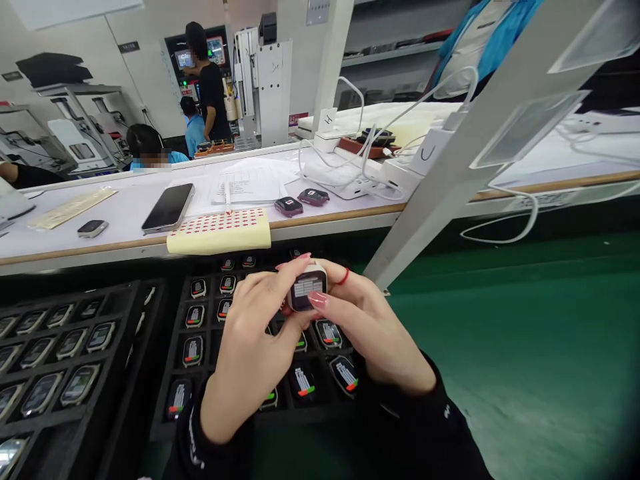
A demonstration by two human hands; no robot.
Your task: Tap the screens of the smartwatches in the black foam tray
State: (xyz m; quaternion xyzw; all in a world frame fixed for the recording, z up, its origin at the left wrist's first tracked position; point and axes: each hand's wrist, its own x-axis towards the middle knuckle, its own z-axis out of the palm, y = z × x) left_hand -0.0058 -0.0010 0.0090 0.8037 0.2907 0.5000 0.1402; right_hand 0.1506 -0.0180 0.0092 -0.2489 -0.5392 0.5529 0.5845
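Between both hands I hold a smartwatch (303, 299), a squarish case without a strap, its screen lit with lines of text too small to read. My left hand (260, 327) grips it from the left side, index finger along the top edge and thumb below. From the right, my right hand (367, 320) wraps round it, the thumb lying on the lower right of the screen. Beneath the hands sits a black compartment tray (173, 340) of similar watches, several showing red and green bars. The hands hide part of this tray.
At left stands another black tray (105, 393) of watches. The white bench (125, 200) ahead bears a phone (169, 207), a sticker sheet (220, 230), papers, a lone watch (93, 228), two dark purple watch-like pieces (289, 206) and white cables. A slanted post (440, 173) rises at right. People work beyond.
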